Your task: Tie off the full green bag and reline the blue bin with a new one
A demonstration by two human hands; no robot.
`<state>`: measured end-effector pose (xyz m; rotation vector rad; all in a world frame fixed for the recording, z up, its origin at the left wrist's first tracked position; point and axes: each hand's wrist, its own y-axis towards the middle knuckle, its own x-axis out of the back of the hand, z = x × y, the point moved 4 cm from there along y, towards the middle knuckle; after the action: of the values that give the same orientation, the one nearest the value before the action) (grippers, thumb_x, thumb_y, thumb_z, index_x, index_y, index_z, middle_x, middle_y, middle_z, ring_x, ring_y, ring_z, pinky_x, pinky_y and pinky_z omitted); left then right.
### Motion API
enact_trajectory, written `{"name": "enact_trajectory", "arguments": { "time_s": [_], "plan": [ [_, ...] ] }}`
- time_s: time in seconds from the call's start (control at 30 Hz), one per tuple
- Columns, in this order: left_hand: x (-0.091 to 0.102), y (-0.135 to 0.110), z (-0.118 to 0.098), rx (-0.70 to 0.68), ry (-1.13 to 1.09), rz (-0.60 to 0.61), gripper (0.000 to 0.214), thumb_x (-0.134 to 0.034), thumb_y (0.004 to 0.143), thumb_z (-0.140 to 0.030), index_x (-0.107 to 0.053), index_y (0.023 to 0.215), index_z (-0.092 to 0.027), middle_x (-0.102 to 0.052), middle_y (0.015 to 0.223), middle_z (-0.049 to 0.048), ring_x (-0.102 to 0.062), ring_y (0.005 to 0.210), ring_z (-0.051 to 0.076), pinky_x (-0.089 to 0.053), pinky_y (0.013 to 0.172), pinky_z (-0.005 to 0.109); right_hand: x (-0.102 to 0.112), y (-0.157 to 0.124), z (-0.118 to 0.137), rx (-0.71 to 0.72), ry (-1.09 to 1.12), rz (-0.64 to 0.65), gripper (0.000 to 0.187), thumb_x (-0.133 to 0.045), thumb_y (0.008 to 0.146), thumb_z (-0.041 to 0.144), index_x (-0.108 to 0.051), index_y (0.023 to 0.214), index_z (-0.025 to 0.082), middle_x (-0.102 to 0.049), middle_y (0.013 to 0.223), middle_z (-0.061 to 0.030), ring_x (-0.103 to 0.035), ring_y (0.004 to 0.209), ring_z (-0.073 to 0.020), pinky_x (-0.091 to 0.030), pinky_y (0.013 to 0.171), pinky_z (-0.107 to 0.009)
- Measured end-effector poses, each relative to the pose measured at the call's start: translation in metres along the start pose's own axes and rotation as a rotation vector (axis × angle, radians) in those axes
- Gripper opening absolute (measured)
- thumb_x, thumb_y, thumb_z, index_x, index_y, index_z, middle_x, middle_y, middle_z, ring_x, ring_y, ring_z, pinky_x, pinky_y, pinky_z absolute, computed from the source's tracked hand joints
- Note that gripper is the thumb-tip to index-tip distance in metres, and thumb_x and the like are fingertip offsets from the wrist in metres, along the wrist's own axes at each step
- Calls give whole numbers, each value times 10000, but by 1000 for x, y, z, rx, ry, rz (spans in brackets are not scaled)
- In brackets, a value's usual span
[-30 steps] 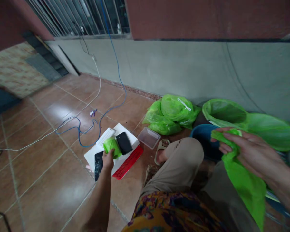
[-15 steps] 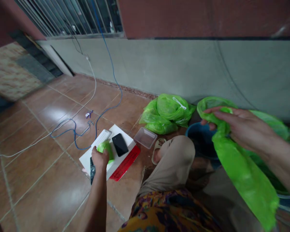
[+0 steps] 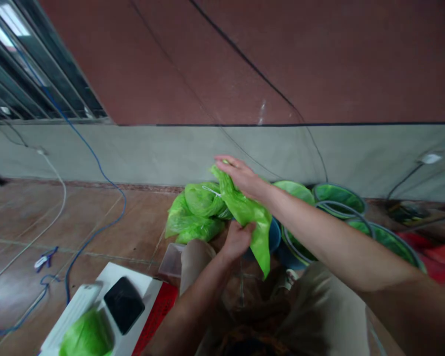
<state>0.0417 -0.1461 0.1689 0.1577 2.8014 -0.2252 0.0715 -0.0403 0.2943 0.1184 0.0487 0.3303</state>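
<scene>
A bright green plastic bag hangs lengthwise between my hands in front of me. My right hand is closed on its upper end, fingers pointing left. Lower down, my left hand is curled around the bag's edge, thumb toward the right. The bag's free end dangles below my left hand. Behind it stands a blue bucket, mostly covered. Close by on the floor are filled green bags, one with a white tie.
At lower left, a white box over a red basket carries a phone and a green plastic bundle. A clear tray sits beside my knee. Green-lined buckets stand right. A blue cable crosses the floor.
My left hand has left the green bundle on the box and now grips the hanging bag. My right hand has moved left with the bag. The view has turned right.
</scene>
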Motion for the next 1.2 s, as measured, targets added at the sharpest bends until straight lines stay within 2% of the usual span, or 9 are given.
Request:
{"name": "enact_trajectory", "arguments": {
  "time_s": [0.1, 0.2, 0.37, 0.6, 0.8, 0.87, 0.93, 1.0, 1.2],
  "plan": [
    [15, 14, 2, 7, -121, -57, 277, -728, 666, -302, -701, 909, -169, -734, 976, 61, -676, 920, 244, -510, 895, 382, 52, -19, -15, -43, -118, -26, 632, -729, 733, 463, -499, 1292, 279, -617, 1208, -33, -565, 1103, -187, -436, 963, -362],
    [29, 20, -8, -19, -195, -26, 337, -777, 624, -280, -700, 930, -160, -734, 1009, 67, -670, 969, 249, -495, 936, 381, 83, -61, -61, -250, -59, -9, 535, -669, 762, 554, -589, 1195, 250, -637, 1197, -61, -576, 1096, -203, -437, 955, -376],
    [35, 32, -13, 23, -105, 49, 364, -800, 622, -290, -698, 935, -134, -745, 942, 75, -692, 845, 228, -517, 881, 386, 79, -114, -117, -350, 97, 138, 464, -635, 765, 600, -696, 957, 183, -705, 930, -47, -634, 898, -187, -467, 865, -349],
    [39, 70, -3, 50, 149, 58, 361, -782, 608, -318, -698, 905, -129, -739, 932, 95, -686, 829, 236, -517, 840, 385, 112, -108, -124, -241, 52, 20, 387, -699, 718, 536, -711, 806, 160, -656, 707, -6, -563, 681, -138, -434, 710, -294],
    [44, 114, 1, -202, 702, -426, 360, -687, 682, -288, -603, 1004, -150, -672, 819, 52, -627, 728, 190, -487, 743, 339, 150, -90, -145, -162, -41, -324, 339, -773, 595, 477, -634, 617, 169, -579, 590, 26, -458, 559, -102, -361, 584, -261],
    [26, 124, 11, -229, 716, -287, 289, -650, 740, -356, -602, 953, -166, -651, 797, 38, -609, 699, 169, -475, 704, 309, 154, -83, -160, -171, -35, -370, 314, -783, 576, 438, -615, 604, 174, -585, 584, 24, -463, 546, -104, -364, 571, -262],
    [3, 132, 31, -100, 619, 9, 266, -619, 774, -434, -609, 833, -174, -628, 720, 18, -589, 642, 148, -459, 634, 277, 153, -77, -177, -155, -17, -376, 282, -781, 573, 388, -592, 587, 180, -576, 569, 30, -464, 533, -103, -367, 562, -260],
    [-13, 137, 52, 65, 501, 163, 314, -651, 742, -480, -611, 747, -169, -591, 636, -3, -547, 573, 126, -428, 566, 253, 151, -73, -194, -133, 18, -374, 242, -762, 586, 342, -577, 582, 186, -576, 565, 34, -488, 544, -110, -385, 573, -263],
    [-13, 158, 81, 356, 118, 64, 324, -818, 563, -388, -633, 667, -143, -581, 588, -16, -530, 555, 101, -426, 569, 244, 155, -62, -215, -248, 122, -423, 187, -792, 541, 247, -620, 573, 182, -607, 569, 35, -511, 558, -103, -400, 586, -250]
  ]
}}
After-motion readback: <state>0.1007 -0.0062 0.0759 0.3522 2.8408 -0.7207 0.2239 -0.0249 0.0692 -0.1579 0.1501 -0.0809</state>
